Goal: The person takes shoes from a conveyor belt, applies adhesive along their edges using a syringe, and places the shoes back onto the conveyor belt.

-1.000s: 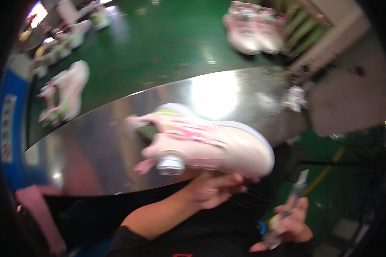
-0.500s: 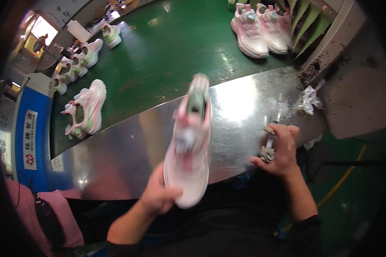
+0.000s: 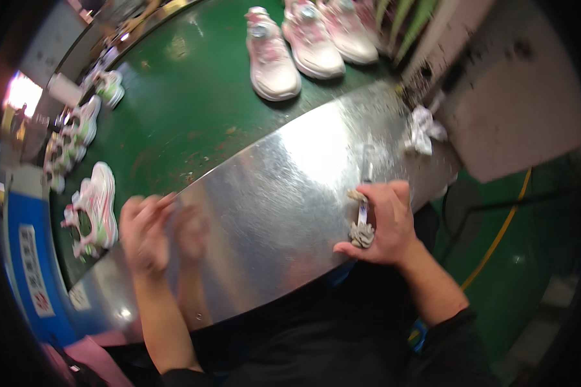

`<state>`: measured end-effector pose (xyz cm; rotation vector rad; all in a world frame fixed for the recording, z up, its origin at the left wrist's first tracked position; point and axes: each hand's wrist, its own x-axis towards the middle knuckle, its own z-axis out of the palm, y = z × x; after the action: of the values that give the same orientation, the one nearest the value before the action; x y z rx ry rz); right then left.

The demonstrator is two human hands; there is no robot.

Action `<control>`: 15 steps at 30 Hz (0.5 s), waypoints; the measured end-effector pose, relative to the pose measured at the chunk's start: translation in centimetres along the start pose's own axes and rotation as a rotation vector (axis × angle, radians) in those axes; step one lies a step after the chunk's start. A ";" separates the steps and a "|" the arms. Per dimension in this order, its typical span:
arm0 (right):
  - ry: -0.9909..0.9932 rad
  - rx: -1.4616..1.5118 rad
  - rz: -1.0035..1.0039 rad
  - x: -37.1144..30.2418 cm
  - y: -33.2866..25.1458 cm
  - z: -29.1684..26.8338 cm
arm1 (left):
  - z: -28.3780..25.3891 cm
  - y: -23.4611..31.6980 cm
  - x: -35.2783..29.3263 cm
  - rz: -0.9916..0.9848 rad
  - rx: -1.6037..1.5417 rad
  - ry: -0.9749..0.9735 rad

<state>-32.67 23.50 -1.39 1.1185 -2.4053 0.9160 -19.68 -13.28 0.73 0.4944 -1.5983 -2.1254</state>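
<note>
My left hand (image 3: 147,235) is over the left part of the metal ledge (image 3: 258,213), its fingers loosely stretched and slightly blurred, with nothing in it. Closest to it is a pink, white and green sports shoe (image 3: 100,201), lying on its side on the green surface. In my right hand (image 3: 390,222), between thumb and fingers, is a small slim tool (image 3: 363,213) with a grey crumpled lump (image 3: 361,235) at its near end. Its exact kind is unclear. At the far side, a pale pink shoe (image 3: 274,68) stands upright beside two similar shoes (image 3: 313,45).
A row of green and white shoes (image 3: 71,138) lines the far left of the green surface (image 3: 181,109). Crumpled white tissue (image 3: 423,129) lies at the ledge's right end, near a grey panel (image 3: 516,97). A blue machine side (image 3: 32,258) borders the left.
The shoe that my left hand held now stands at the far side, left of the other pink shoes. The left hand has let go and moved left. The right hand keeps its hold; the view has shifted.
</note>
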 end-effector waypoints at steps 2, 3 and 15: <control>0.017 0.041 -0.015 0.4 -0.4 -0.1 | -11.2 1.2 -2.1 0.051 0.067 0.310; 0.038 0.048 0.024 0.5 -0.3 0.3 | -15.7 1.7 -3.5 0.090 0.114 0.448; 0.048 0.048 0.062 -0.8 -0.6 0.6 | -17.4 2.4 1.8 0.327 0.593 0.530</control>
<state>-31.72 23.23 -1.97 1.0314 -2.4038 1.0135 -11.76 -28.91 -1.75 0.8291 -1.8020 -1.1334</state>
